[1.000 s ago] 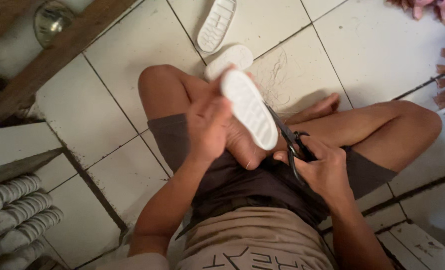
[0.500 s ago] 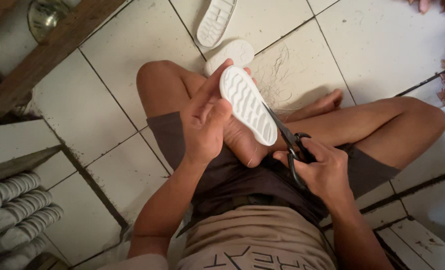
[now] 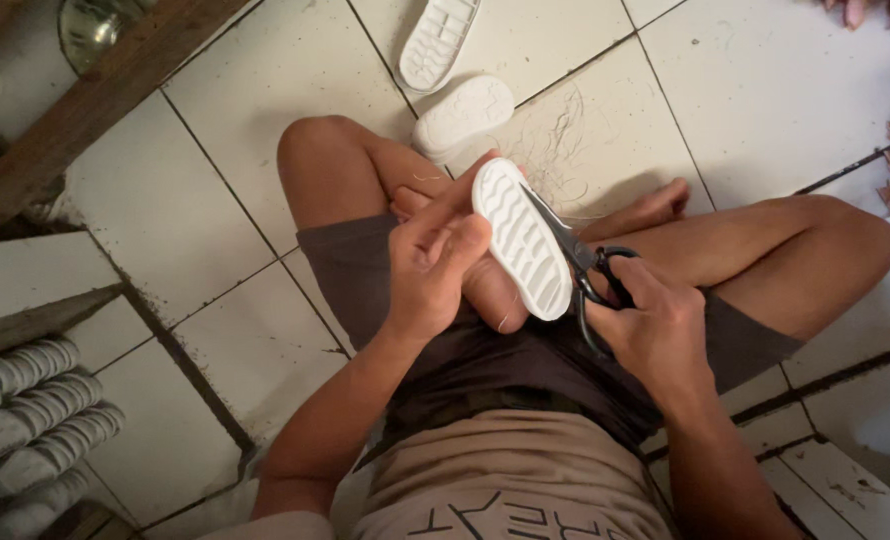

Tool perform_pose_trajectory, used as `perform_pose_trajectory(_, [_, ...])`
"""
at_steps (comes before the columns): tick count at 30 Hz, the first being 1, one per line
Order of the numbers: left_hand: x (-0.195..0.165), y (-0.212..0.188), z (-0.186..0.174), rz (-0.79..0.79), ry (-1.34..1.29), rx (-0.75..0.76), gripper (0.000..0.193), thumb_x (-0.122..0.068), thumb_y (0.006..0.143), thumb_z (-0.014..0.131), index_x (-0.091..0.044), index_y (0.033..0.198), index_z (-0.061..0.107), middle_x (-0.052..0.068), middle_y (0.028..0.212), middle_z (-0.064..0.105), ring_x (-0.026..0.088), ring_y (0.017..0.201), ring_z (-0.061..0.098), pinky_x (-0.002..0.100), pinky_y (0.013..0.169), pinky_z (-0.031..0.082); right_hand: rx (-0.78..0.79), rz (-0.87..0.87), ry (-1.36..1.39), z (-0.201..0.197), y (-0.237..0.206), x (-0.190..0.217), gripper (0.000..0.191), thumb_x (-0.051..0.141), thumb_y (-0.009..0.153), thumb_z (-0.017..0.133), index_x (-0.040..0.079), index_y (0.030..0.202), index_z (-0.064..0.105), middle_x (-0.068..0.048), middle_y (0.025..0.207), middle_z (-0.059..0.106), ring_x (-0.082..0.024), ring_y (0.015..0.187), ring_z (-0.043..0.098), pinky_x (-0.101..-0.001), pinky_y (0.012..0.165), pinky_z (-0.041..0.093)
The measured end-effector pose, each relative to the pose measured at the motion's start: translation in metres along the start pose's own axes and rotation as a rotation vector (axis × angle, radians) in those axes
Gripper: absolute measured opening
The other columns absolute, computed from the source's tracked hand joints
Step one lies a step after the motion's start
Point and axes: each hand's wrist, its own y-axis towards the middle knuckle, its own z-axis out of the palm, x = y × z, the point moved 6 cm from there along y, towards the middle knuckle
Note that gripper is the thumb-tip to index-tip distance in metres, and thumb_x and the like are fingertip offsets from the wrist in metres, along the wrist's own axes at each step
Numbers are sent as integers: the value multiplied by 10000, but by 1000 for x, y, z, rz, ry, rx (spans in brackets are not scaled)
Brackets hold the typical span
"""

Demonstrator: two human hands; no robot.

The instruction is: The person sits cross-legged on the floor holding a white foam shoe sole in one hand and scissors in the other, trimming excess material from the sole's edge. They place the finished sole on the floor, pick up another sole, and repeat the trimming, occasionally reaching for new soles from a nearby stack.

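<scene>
Person sits cross-legged on a tiled floor [image 3: 215,210]. Left hand [image 3: 430,265] is closed around a white shoe sole [image 3: 522,238], tread side up, held over the lap. Right hand [image 3: 650,320] is closed through the handles of black scissors [image 3: 580,260]; blades lie against the sole's edge at its 3 o'clock side. Stacked white soles [image 3: 25,420] sit at 9 o'clock, low. Two loose soles [image 3: 450,75] lie on the floor at 12 o'clock, beyond the knees, thin trimmings scattered beside them.

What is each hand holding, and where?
Left hand holds the white sole by its edge; right hand holds the black scissors by the handles.
</scene>
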Motion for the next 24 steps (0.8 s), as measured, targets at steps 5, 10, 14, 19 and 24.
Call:
perform_pose_trajectory(5, [9,-5,-2,-63,-8,-2,538,-262,1116,628,37,1541,491,162,1454,637,173,1298,632,345,1177,503,17,11,-13,-2,7,1,356,110,808,879,-76,1033,675,-194,875,678,-311,744,685,-371,620,533])
perform_pose_trajectory(10, [12,-9,-7,-92,64,-27,485,-284,1131,614,64,1467,585,134,1295,695,133,1177,646,280,1072,506,73,13,-19,-6,15,5,322,138,809,898,-43,935,663,-145,820,673,-261,695,684,-363,585,518])
perform_pose_trajectory(14, [7,-8,-6,-106,128,13,473,-335,1141,562,71,1365,657,115,1151,749,126,1044,686,261,965,538,85,-34,-36,-11,20,8,282,119,812,862,-26,941,658,-116,846,673,-245,727,685,-344,600,519])
perform_pose_trajectory(19, [2,-6,0,-165,132,109,503,-374,1139,517,80,1261,696,126,1083,776,144,962,720,267,893,558,114,-17,-52,-16,24,3,387,217,815,924,-9,822,611,-93,737,613,-219,604,606,-358,545,473])
perform_pose_trajectory(24, [3,-1,7,-244,66,199,531,-373,1162,463,88,1190,725,137,1007,775,140,874,719,265,798,580,164,-60,-57,-24,26,-4,328,170,798,899,-7,842,626,-99,738,590,-231,606,565,-367,556,461])
